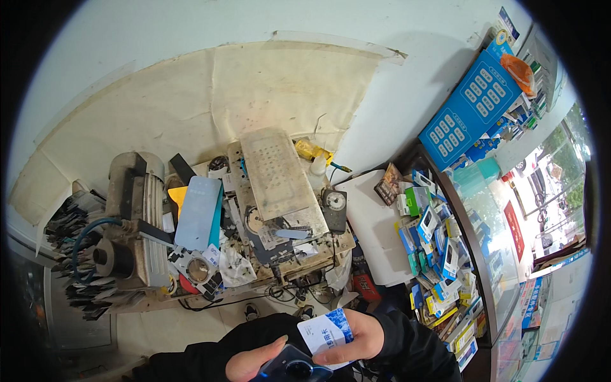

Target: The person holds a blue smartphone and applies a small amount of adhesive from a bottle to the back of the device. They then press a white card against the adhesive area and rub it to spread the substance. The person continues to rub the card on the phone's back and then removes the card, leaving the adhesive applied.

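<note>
Close to my body, my left hand (250,365) is closed on a dark smartphone (277,367) with a large round camera ring on its back. My right hand (366,336) grips a flat white card-like packet (316,332) with a blue patterned end, thumb on top and fingers behind. The packet's lower edge overlaps or sits just above the phone's upper edge; I cannot tell whether they touch. Black sleeves cover both forearms, and the lower part of the phone runs out of the picture.
A cluttered workbench (289,270) stands ahead, bearing a grey machine (137,219), a perforated board (270,175), a light-blue flat panel (198,213) and a dial gauge (335,201). Cables dangle below it. At right, boxed packages (439,254) pile up beside a glass counter (493,254).
</note>
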The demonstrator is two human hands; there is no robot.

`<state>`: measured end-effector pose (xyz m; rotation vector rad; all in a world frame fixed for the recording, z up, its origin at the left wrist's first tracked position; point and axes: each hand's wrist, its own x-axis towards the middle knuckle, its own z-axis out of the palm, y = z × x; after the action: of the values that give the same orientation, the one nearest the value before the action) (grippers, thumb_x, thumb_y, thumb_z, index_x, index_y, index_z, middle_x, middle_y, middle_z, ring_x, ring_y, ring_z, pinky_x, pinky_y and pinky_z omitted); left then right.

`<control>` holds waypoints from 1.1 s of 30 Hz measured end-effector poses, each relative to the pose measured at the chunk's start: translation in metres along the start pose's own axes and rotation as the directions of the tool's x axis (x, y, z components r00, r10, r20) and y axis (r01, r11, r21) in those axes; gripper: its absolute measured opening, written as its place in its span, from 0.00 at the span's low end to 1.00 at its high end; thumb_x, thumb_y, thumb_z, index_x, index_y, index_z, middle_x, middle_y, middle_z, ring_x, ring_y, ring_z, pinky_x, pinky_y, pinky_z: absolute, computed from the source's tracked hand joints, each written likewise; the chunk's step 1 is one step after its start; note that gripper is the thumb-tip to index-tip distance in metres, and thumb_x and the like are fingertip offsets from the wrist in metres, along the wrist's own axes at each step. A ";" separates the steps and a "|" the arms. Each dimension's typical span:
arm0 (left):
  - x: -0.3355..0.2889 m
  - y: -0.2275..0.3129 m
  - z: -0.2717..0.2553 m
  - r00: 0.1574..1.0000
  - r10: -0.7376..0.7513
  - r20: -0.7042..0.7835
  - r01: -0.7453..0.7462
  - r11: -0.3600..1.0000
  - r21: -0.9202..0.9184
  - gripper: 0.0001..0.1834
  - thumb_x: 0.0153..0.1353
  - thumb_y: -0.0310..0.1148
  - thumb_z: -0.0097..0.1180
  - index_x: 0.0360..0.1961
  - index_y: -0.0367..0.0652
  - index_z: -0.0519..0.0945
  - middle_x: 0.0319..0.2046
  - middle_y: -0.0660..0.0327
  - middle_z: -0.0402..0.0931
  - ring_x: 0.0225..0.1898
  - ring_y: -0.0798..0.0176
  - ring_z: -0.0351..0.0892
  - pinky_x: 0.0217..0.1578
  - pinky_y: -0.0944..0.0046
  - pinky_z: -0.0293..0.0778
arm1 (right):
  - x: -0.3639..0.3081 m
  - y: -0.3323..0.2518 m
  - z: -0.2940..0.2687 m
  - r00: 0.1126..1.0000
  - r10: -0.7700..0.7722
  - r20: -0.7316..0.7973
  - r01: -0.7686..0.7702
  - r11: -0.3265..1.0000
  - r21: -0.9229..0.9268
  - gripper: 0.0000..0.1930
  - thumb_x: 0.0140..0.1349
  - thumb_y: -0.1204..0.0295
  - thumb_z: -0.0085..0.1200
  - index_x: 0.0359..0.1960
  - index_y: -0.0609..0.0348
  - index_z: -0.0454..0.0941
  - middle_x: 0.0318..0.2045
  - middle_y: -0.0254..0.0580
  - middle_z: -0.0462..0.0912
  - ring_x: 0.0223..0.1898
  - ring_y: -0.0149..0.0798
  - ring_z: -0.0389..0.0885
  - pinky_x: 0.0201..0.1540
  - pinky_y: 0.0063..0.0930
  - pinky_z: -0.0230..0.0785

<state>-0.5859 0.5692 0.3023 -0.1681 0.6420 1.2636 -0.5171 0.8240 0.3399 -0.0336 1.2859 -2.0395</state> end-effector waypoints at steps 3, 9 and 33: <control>0.002 0.002 -0.003 0.998 0.004 0.063 -0.005 1.000 0.007 0.42 0.73 0.62 0.32 0.74 0.40 0.49 0.65 0.44 0.65 0.64 0.47 0.70 0.66 0.50 0.62 | 0.002 0.005 0.002 0.997 -0.038 -0.064 0.040 0.999 0.031 0.15 0.64 0.75 0.61 0.52 0.63 0.76 0.39 0.33 0.84 0.39 0.24 0.77 0.40 0.21 0.69; 0.015 0.005 -0.004 0.855 0.125 0.503 -0.087 0.991 -0.099 0.47 0.70 0.68 0.25 0.67 0.31 0.64 0.53 0.37 0.76 0.48 0.45 0.82 0.52 0.50 0.76 | 0.004 0.008 0.011 0.936 -0.127 -0.329 0.115 0.992 -0.056 0.05 0.64 0.73 0.60 0.37 0.62 0.80 0.29 0.31 0.81 0.31 0.24 0.77 0.33 0.20 0.66; 0.016 0.005 0.009 0.857 0.262 0.443 -0.217 0.964 -0.151 0.46 0.71 0.67 0.21 0.68 0.35 0.62 0.54 0.38 0.75 0.48 0.47 0.81 0.52 0.51 0.76 | 0.000 0.015 0.031 0.775 -0.359 -0.520 0.307 0.933 -0.186 0.04 0.65 0.77 0.59 0.38 0.64 0.82 0.27 0.39 0.84 0.26 0.29 0.81 0.29 0.23 0.69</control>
<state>-0.5845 0.5881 0.3022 0.1403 0.1912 1.5112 -0.4972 0.7956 0.3432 0.3294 1.8349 -2.3937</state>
